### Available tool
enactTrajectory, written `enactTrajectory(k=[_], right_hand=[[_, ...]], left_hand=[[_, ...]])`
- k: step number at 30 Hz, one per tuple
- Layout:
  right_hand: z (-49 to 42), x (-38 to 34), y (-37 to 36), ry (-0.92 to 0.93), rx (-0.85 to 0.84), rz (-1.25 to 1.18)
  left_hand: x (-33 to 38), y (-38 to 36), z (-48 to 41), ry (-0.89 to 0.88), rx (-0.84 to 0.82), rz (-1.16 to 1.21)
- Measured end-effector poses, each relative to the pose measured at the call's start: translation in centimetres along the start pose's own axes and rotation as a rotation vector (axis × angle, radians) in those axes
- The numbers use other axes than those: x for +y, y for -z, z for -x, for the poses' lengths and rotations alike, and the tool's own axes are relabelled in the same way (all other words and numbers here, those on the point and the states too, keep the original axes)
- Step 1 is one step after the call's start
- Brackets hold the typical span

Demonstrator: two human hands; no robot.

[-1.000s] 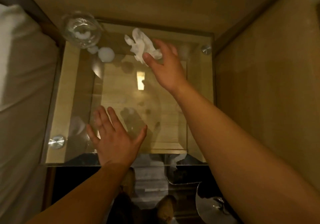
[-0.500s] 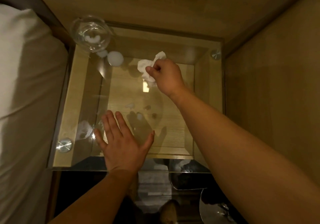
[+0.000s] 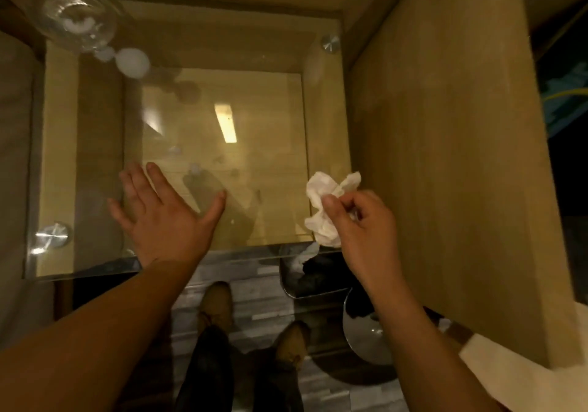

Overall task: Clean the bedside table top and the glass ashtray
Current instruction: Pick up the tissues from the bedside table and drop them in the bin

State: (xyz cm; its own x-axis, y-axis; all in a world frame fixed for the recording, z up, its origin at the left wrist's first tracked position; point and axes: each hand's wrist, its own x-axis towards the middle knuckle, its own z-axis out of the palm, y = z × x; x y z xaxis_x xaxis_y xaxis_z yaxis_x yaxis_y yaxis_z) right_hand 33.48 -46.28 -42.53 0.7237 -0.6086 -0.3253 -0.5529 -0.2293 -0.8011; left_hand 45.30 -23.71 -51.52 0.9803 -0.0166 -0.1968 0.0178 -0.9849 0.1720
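Observation:
The bedside table has a glass top over a wooden frame, with smudges and spots near its middle. A round glass ashtray stands on the far left corner with something white inside it. My right hand pinches a crumpled white tissue at the table's near right corner, by the front edge. My left hand lies flat on the glass near the front, fingers spread, holding nothing.
A wooden panel rises close along the table's right side. A bed with pale linen borders the left. On the floor below the front edge are my shoes and a bin with a dark liner.
My right hand closed on the tissue at the back of the glass and drew it across to the near right corner. The left hand stayed flat on the glass.

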Motion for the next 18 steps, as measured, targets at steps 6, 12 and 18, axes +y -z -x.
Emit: enactTrajectory(k=[6, 12, 18], right_hand=[[7.3, 8.2, 3.2, -0.218, 0.039, 0.112], [7.4, 16.1, -0.1, -0.351, -0.019, 0.163], [5.5, 19.1, -2.9, -0.523, -0.215, 0.162]], left_hand=[[0.1, -0.3, 0.1, -0.001, 0.050, 0.004], [-0.1, -0.7, 0.1, -0.007, 0.098, 0.009], [-0.2, -0.9, 0.1, -0.027, 0.092, 0.009]])
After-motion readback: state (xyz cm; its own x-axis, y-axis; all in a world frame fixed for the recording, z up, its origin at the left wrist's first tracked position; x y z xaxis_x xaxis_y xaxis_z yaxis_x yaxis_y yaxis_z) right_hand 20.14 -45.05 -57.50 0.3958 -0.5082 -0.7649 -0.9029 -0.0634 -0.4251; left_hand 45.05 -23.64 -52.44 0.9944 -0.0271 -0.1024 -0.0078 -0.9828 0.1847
